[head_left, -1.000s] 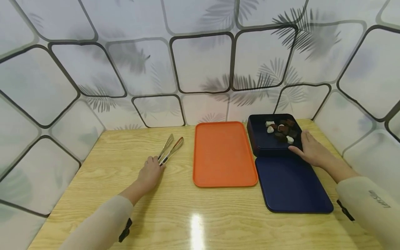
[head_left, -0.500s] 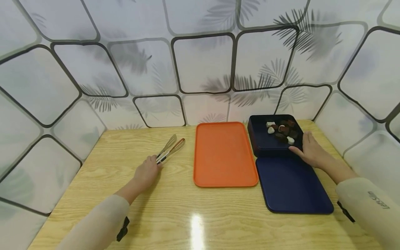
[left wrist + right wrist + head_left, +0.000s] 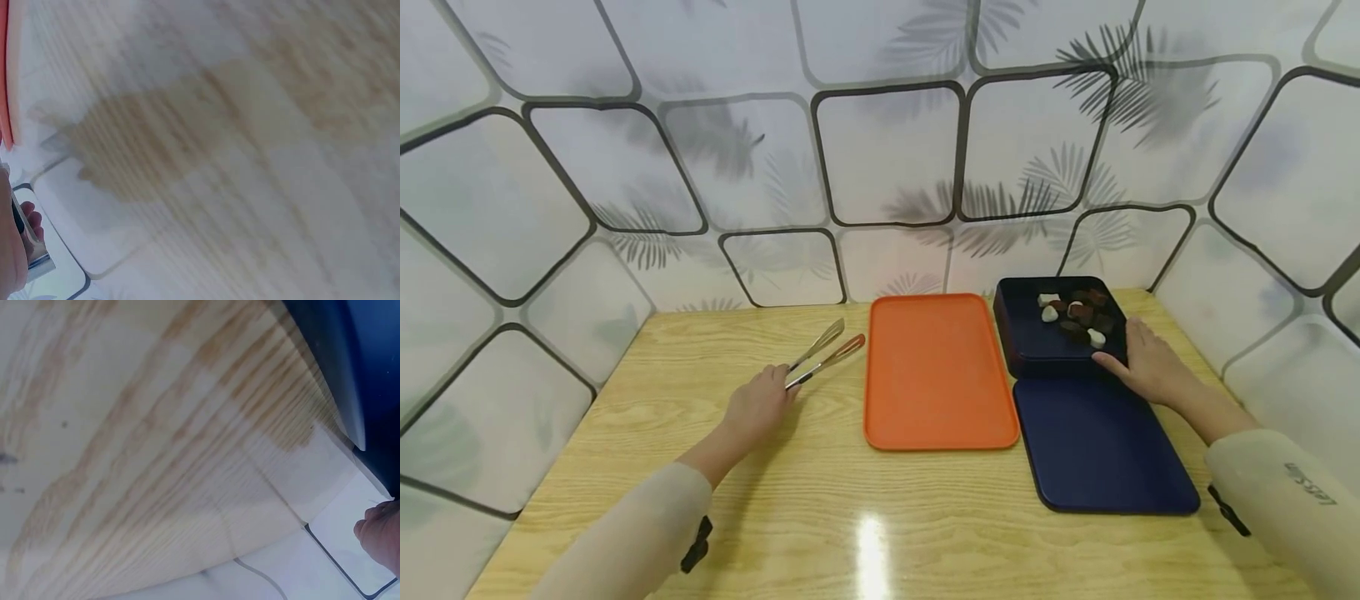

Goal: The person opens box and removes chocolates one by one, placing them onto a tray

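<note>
My left hand (image 3: pixel 758 407) grips a pair of metal tongs (image 3: pixel 822 365) on the left side of the table, their two looped tips spread apart and pointing at the orange tray (image 3: pixel 940 375). In the left wrist view, the tongs' shiny end (image 3: pixel 41 261) shows beside the fingers. At the right, my right hand (image 3: pixel 1150 371) rests against the near right corner of a dark blue box (image 3: pixel 1026 337), thumb along its front and fingers straight along its side. Several brown and white chocolate-like pieces (image 3: pixel 1081 312) lie inside the box.
A flat dark blue lid or tray (image 3: pixel 1105 450) lies just in front of the box, beside the orange tray. Behind the wooden table (image 3: pixel 775 517) stands a patterned wall (image 3: pixel 887 150), which also closes in both sides.
The tongs in my left hand have swung to the right, so their tips now point closer to the orange tray. My right hand stays at the box corner.
</note>
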A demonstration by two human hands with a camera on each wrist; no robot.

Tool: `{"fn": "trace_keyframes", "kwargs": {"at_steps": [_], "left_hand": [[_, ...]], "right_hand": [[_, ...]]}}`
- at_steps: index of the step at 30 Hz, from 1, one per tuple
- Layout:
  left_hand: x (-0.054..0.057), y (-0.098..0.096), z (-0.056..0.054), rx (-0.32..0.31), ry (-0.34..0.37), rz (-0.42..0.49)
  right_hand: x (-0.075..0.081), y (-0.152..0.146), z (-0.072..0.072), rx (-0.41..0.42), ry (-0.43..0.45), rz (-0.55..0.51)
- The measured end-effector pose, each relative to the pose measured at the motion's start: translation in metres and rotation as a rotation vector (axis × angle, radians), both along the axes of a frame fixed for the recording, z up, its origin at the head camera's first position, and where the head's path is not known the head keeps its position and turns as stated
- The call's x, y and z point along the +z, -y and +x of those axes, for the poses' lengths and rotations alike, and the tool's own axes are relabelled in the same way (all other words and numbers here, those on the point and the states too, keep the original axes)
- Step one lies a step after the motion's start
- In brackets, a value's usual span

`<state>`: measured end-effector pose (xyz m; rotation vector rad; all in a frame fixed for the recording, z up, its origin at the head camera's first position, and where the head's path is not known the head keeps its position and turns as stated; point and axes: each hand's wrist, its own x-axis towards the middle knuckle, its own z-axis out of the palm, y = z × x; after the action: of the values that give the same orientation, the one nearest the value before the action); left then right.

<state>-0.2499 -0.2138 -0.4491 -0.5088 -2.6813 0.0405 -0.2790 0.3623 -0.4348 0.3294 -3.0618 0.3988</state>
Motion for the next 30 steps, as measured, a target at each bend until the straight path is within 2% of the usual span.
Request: {"fn": "trace_keyframes", "kwargs": {"at_steps": [2,4,7,10,12,14,17,20,24,30], "left_hand": [[0.003,-0.003,-0.001,-0.012,-0.017,0.005],[0.007,-0.006,-0.002,-0.009,0.021,0.043],[0.016,-0.011,-0.001,0.019,0.173,0.14],[0.025,-0.016,-0.002,0.066,0.358,0.295],[0.029,-0.019,-0.002,0.084,0.438,0.396],[0.032,-0.022,-0.003,0.089,0.487,0.486],[0.036,-0.027,-0.004,0.081,0.512,0.576],[0.04,-0.033,-0.005,0.068,0.51,0.619],[0.045,-0.041,-0.007,0.054,0.508,0.635],[0.051,-0.053,-0.012,0.044,0.541,0.651]], "right_hand": [[0.0,0.0,0.0,0.0,-0.005,-0.003],[-0.001,0.0,0.0,0.001,-0.005,-0.011],[-0.002,0.0,0.0,0.002,0.0,-0.019],[-0.002,-0.001,0.0,-0.001,0.01,-0.026],[-0.002,-0.002,-0.001,0.0,0.014,-0.028],[-0.002,-0.002,-0.001,0.0,0.02,-0.029],[-0.002,-0.003,-0.002,0.003,0.02,-0.028],[-0.003,-0.002,-0.002,0.004,0.022,-0.035],[-0.004,-0.003,-0.002,0.006,0.027,-0.035],[-0.005,-0.003,-0.005,0.011,0.006,-0.029]]}}
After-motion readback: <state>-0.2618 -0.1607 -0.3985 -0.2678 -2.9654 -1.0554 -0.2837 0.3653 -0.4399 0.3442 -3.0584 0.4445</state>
